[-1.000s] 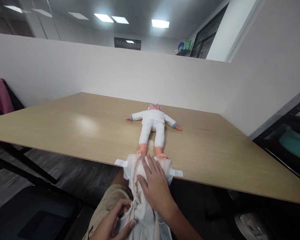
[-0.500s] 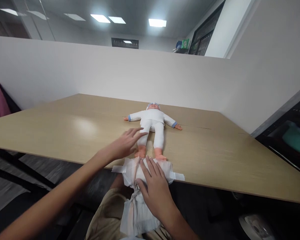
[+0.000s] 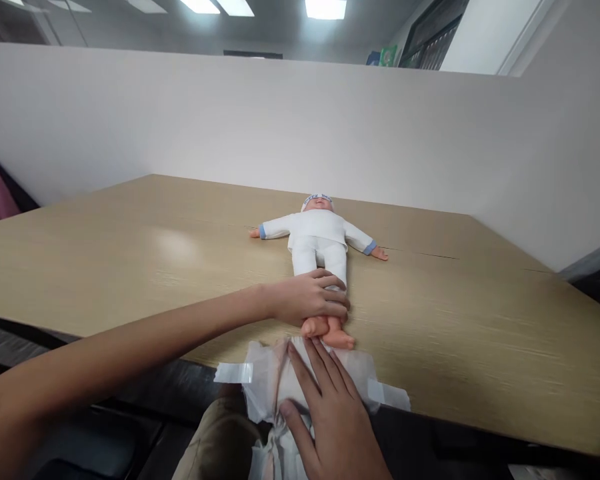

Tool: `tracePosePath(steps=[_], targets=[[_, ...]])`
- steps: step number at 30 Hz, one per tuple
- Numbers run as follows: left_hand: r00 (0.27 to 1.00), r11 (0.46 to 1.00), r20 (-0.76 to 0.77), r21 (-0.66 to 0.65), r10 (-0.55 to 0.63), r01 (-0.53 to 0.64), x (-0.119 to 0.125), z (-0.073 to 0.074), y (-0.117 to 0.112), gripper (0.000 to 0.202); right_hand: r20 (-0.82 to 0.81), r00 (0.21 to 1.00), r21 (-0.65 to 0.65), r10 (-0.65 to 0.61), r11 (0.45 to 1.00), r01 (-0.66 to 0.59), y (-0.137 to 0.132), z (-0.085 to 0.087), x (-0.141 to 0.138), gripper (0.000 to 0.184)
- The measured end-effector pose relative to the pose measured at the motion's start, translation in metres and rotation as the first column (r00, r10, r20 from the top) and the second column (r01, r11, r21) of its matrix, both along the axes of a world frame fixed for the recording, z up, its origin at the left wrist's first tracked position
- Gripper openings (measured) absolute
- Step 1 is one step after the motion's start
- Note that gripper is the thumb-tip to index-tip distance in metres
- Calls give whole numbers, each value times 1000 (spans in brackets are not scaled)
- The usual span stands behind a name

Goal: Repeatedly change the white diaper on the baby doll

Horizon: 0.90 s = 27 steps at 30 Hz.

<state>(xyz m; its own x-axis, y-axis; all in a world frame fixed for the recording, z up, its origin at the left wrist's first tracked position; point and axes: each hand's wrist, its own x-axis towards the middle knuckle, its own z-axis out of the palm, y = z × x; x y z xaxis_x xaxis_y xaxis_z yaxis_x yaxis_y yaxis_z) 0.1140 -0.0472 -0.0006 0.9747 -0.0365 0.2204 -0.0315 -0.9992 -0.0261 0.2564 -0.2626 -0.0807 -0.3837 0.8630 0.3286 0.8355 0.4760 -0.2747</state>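
A baby doll (image 3: 319, 230) in a white top, white trousers and a printed cap lies on its back, feet towards me. My left hand (image 3: 320, 297) is wrapped round both of its lower legs, which are drawn together just above the bare feet. Below the feet, an unfolded white diaper (image 3: 265, 380) hangs over the table's front edge towards my lap, its two tape tabs spread sideways. Flat on the diaper rests my right hand (image 3: 330, 407), fingers stretched forward and the fingertips close to the doll's feet.
The doll lies on a wide wooden table (image 3: 455, 320) with a thin seam across it. Behind stands a white partition wall (image 3: 255, 127). A pink cloth (image 3: 0, 190) hangs at the far left. My knee in beige trousers (image 3: 215, 433) is under the front edge.
My left hand has moved right from beside the legs and closed round them, bringing them together. My right hand stays on the diaper. The view has tilted down.
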Motion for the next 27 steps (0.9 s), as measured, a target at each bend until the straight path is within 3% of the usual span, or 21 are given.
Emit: tracePosePath(steps=[3,7,10,13,19,24,27], targets=[[994,982,107,-185,-12,32,1,19,3,33,25,1000,-54,13,998,-12,10,6,4,69],[976,901,212,-433,58,41,-1,63,11,32,45,999,-162,13,987,-6,34,20,10,67],[957,836,220,-548,190,-39,-2,95,20,33,54,998,-212,26,977,-14,55,26,13,64],[946,797,232,-603,227,-43,-3,115,31,35,49,998,-217,38,976,-27,76,25,16,64],[927,761,295,-648,231,17,-7,133,46,38,48,998,-162,29,987,-21,130,19,21,67],[909,744,298,-668,292,-20,-13,140,47,36,91,995,-105,46,994,-36,204,17,29,63],[893,751,315,-660,321,-37,-16,143,49,33,3,996,-1,91,996,-91,250,21,30,57]])
